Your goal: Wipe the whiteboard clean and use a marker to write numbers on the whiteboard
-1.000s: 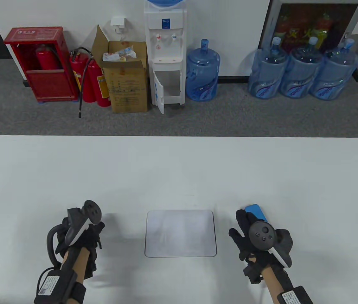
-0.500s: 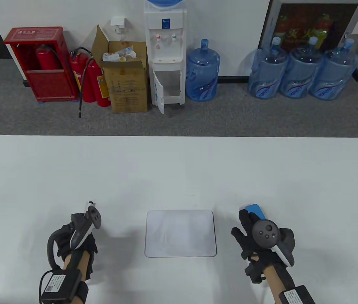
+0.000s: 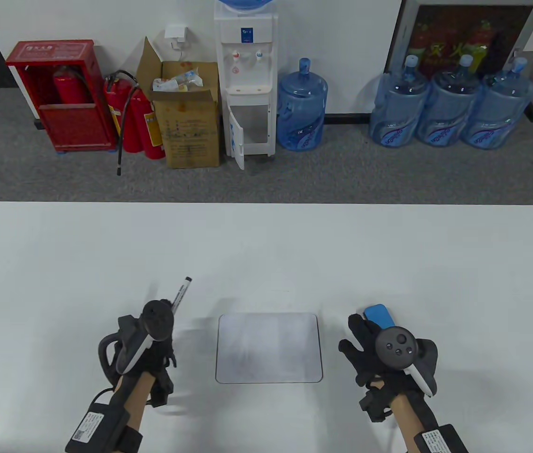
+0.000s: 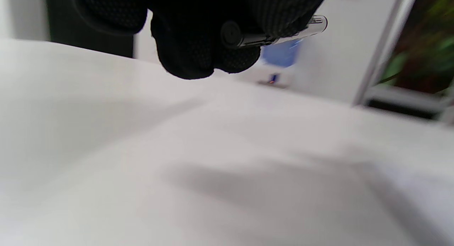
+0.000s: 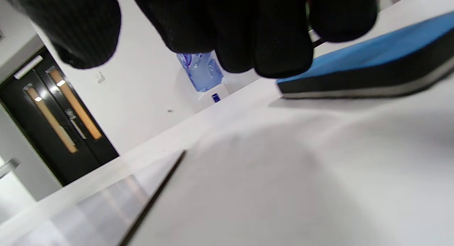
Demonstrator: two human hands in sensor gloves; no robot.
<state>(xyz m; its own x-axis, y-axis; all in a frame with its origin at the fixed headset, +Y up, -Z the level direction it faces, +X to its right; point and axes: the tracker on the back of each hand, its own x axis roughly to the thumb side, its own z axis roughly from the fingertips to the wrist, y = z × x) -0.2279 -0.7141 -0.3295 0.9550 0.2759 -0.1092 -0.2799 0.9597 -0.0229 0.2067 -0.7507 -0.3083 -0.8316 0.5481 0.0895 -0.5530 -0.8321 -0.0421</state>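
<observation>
A small whiteboard (image 3: 269, 348) with rounded corners lies flat near the table's front edge, its surface wiped to a faint grey smear; its dark edge (image 5: 152, 200) shows in the right wrist view. My left hand (image 3: 153, 344) is to its left and grips a white marker (image 3: 181, 292) that points away toward the upper right. In the left wrist view the curled fingers (image 4: 198, 54) wrap the marker (image 4: 276, 34). My right hand (image 3: 370, 351) rests to the right of the board, just short of a blue eraser (image 3: 378, 316). The eraser (image 5: 372, 72) lies flat on the table beyond my fingertips (image 5: 262, 36).
The white table (image 3: 266, 245) stretches wide behind the board. Beyond its far edge on the floor stand fire extinguishers (image 3: 134, 118), a cardboard box (image 3: 186, 122), a water dispenser (image 3: 247, 80) and several blue water jugs (image 3: 445, 104).
My left hand has lifted the marker and moved right toward the board, the marker now sticking out past the tracker. My right hand has drawn back slightly from the eraser.
</observation>
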